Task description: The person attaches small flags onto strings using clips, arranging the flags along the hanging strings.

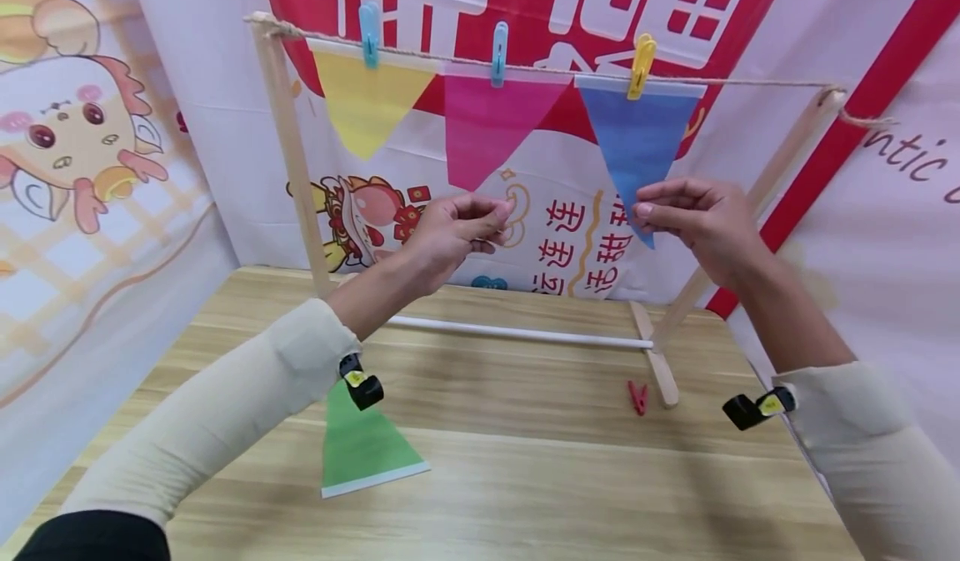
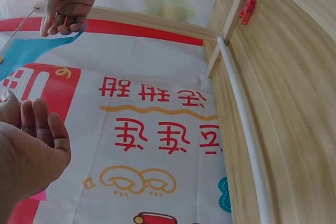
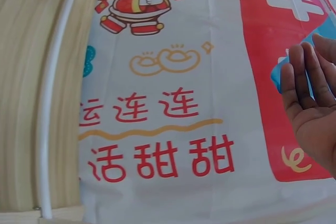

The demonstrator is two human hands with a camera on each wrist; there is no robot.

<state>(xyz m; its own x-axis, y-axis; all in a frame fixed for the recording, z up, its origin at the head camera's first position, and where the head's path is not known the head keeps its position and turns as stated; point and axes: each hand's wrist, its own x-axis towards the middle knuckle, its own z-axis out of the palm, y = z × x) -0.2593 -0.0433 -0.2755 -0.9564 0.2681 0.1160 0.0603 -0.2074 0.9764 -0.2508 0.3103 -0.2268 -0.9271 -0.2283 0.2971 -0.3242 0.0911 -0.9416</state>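
A blue pennant (image 1: pixel 637 132) hangs from a string (image 1: pixel 757 83) under a yellow clothespin (image 1: pixel 641 67). My right hand (image 1: pixel 708 223) pinches its edge near the lower tip, between thumb and fingers. Left of it my left hand (image 1: pixel 457 236) hovers in front of the backdrop with loosely bent fingers and nothing in them, just below a pink pennant (image 1: pixel 498 119). That pennant hangs from a light-blue clothespin (image 1: pixel 499 54). Farther left, a yellow pennant (image 1: pixel 367 98) is held by another light-blue clothespin (image 1: pixel 370 36).
The string runs between two wooden posts (image 1: pixel 288 152), joined low down by a white rod (image 1: pixel 517 332). On the wood-grain table (image 1: pixel 525 494) lie a green pennant (image 1: pixel 367 448), partly under my left forearm, and a red clothespin (image 1: pixel 638 398) near the right foot. Printed cloth (image 1: pixel 187 127) hangs behind.
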